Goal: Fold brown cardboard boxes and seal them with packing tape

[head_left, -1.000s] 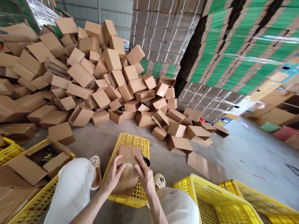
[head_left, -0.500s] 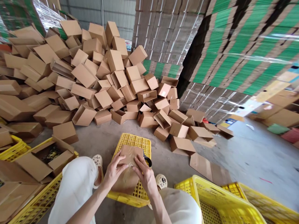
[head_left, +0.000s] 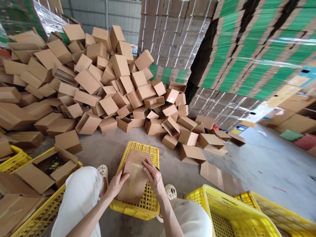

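Note:
A flat-looking brown cardboard box [head_left: 135,184], with shiny clear tape across its upper part, lies on an upturned yellow plastic crate [head_left: 127,209]. My left hand [head_left: 118,183] grips the box's left edge, thumb on top and fingers along the side. On the opposite side, my right hand [head_left: 153,173] rests with fingers stretched over the top face near the right edge. A small dark object [head_left: 157,169] shows behind my right hand, mostly hidden; its kind is unclear.
A large heap of cardboard boxes [head_left: 98,85] rises ahead. An open box [head_left: 58,166] sits in a yellow crate on my left. Another yellow crate [head_left: 237,210] stands at my right. Tall stacks of flattened cardboard [head_left: 227,62] tower behind, and a cardboard sheet [head_left: 221,177] lies on the floor.
Both hands have moved apart from the taped middle of the box to its sides. The raised upper part now lies flatter, and the right hand covers more of the dark object.

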The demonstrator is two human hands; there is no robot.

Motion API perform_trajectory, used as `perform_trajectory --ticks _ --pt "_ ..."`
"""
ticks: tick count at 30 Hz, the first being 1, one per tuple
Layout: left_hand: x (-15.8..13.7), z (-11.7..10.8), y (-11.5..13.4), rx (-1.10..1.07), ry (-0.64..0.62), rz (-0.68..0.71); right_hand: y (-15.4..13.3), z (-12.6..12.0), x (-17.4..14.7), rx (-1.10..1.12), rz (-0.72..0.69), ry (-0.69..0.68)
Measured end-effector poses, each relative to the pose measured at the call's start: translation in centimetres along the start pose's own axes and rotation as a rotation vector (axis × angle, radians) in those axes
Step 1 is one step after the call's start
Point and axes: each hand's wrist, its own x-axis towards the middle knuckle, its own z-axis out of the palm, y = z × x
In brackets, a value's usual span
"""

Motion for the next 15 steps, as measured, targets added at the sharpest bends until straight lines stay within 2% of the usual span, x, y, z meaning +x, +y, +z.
perform_trajectory --ticks 3,7,11,15 --pt "-0.8 0.6 -1.2 0.016 0.006 -0.033 0.7 1.0 0.4 -0.012 0.030 0.065" --pt "-0.4 0.7 -0.8 -0.024 0.013 -0.047 1.0 2.5 0.9 -0.037 0.057 0.150" --pt "0.5 0.7 -0.6 -0.052 -0.020 -0.054 1.5 2.8 1.7 -0.047 0.042 0.160" --pt "0.5 1.2 -2.0 -0.043 0.001 -0.042 3.0 3.4 1.7 -0.090 0.021 0.174"
